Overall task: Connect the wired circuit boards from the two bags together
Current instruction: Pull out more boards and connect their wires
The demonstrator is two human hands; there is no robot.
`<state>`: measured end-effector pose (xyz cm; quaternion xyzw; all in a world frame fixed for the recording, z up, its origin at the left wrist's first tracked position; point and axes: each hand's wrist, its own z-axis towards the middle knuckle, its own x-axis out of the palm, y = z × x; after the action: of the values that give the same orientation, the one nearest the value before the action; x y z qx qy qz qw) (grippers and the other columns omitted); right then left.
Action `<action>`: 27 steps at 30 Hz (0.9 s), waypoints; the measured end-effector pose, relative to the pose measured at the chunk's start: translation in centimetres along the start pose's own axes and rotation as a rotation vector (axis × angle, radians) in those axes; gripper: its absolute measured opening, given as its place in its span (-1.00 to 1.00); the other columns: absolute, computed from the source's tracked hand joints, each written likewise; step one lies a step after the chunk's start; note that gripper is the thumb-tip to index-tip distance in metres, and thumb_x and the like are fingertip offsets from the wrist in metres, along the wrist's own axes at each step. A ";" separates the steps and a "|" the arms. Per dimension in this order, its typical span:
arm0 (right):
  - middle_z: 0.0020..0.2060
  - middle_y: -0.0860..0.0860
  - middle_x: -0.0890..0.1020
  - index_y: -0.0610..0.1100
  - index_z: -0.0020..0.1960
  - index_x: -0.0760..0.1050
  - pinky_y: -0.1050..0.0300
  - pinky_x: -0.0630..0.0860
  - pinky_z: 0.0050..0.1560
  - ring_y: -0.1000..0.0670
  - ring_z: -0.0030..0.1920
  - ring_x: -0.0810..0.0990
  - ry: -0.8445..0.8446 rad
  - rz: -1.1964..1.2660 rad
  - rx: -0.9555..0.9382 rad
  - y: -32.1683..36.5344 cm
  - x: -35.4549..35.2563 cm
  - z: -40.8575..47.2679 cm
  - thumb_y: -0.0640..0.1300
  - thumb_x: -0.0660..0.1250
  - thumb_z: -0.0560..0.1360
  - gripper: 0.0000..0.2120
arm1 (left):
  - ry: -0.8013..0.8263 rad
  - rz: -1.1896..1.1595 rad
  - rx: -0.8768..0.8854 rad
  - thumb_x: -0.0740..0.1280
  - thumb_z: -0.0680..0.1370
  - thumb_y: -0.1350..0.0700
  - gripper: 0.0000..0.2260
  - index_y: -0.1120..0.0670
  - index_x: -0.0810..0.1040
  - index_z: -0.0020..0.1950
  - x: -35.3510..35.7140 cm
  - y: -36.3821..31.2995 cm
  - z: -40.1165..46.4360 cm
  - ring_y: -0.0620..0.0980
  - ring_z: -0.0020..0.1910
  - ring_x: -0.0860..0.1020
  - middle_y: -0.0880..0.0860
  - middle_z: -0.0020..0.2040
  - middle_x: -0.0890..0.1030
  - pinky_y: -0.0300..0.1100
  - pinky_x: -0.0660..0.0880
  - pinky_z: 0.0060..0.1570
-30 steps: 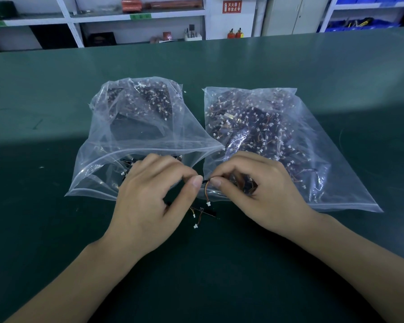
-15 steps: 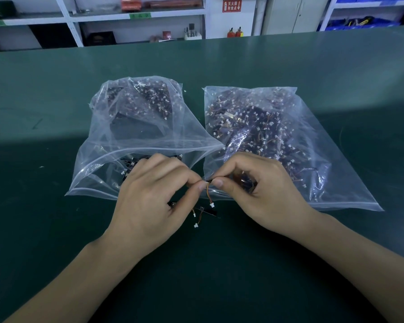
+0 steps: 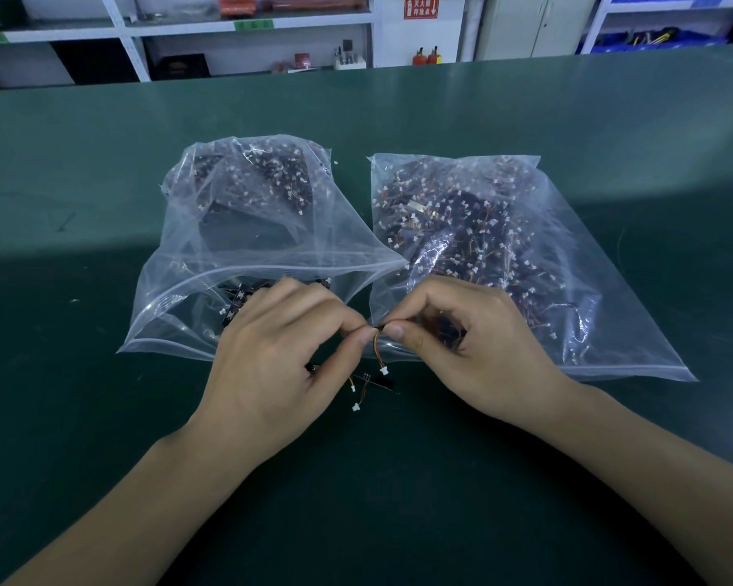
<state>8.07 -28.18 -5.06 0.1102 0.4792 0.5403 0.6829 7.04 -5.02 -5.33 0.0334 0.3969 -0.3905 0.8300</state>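
Two clear plastic bags lie side by side on the green table. The left bag and the right bag each hold several small dark circuit boards with thin wires and white plugs. In front of their openings my left hand and my right hand meet, thumb and forefinger of each pinching the ends of a wired board. An orange wire with a white plug hangs between the fingertips. A small black board with more white plugs lies on the table just below.
The green table stretches wide on every side of the bags. Beyond its far edge stand white shelves with boxes, and blue bins sit at the upper right.
My fingertips have closed together, bringing the pinched wire ends into contact. The hanging orange wire now sits tighter between the two hands. The bags have not moved.
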 end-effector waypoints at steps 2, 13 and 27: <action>-0.23 0.20 0.61 -0.17 -0.06 0.67 0.40 0.38 -0.17 0.12 -0.26 0.55 0.001 -0.009 -0.003 0.0 0.0 0.0 -0.20 0.48 0.61 -0.92 | 0.002 0.008 0.011 0.38 0.68 0.03 -0.79 0.06 0.68 -0.11 0.0 -0.1 0.0 0.05 -0.13 0.57 -0.09 -0.14 0.63 0.07 0.48 -0.06; -0.22 0.25 0.54 -0.13 -0.03 0.68 0.39 0.37 -0.17 0.13 -0.26 0.52 0.012 -0.030 -0.050 0.1 0.0 0.0 -0.19 0.48 0.61 -0.96 | -0.007 -0.008 0.015 0.40 0.66 0.07 -0.78 0.08 0.66 -0.16 -0.1 -0.4 0.1 0.03 -0.18 0.54 -0.09 -0.19 0.62 0.01 0.46 -0.09; -0.10 0.16 0.63 -0.10 0.13 0.69 0.28 0.44 -0.15 0.00 -0.23 0.55 -0.011 -0.074 -0.020 -0.1 -0.3 0.1 -0.10 0.54 0.58 -0.85 | -0.080 -0.056 -0.101 0.46 0.64 0.05 -0.89 0.03 0.76 -0.01 -0.1 -0.2 -0.1 -0.02 -0.11 0.57 -0.14 -0.11 0.68 -0.09 0.51 -0.09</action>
<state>8.20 -28.41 -4.91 0.0883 0.4737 0.5188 0.7061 6.83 -5.02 -5.30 -0.0352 0.3834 -0.3943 0.8344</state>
